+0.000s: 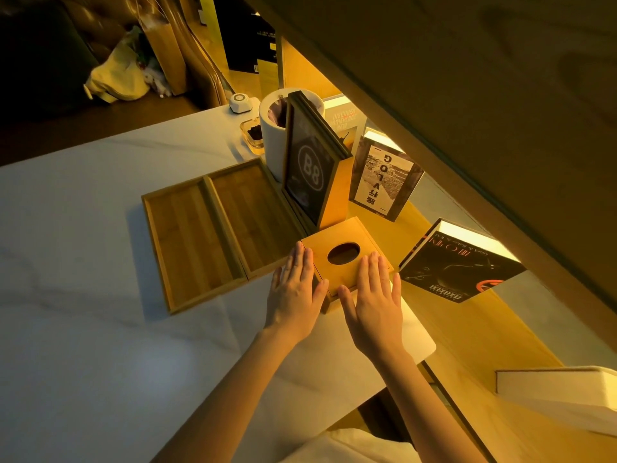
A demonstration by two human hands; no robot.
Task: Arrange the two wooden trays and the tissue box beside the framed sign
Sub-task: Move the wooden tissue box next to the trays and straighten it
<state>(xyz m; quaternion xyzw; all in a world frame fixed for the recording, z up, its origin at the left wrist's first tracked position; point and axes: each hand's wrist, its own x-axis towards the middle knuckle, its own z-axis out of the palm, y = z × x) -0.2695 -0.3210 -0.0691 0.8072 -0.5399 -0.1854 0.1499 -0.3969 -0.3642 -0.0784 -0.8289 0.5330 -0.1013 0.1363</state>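
- I see the tissue box (344,259) on the white surface (83,262), just in front of the framed sign (309,167) with "B8" on it, its round opening facing up.
- My left hand (295,292) lies flat against the left side of the box, fingers stretched out and not curled around anything.
- My right hand (375,302) rests flat on the top of the box near its right edge, also spread; neither hand is really grasping, they only press and guide.
- The two wooden trays lie side by side to the left of the sign, touching each other: the nearer tray (192,243) and the farther tray (253,212), which seems to touch the base of the sign.
- I judge the step in hand is the final squaring of the box, so its left side meets the tray corner and its back edge runs along the sign.
- To do it well I would slide the box, not lift it, with light even pressure from both hands, so it does not rotate.
- I would stop before it pushes the sign, which stands upright and could tip toward the white cylinder (273,128) behind.
- The book (464,265) on the right is near; I would keep my right hand away from it.
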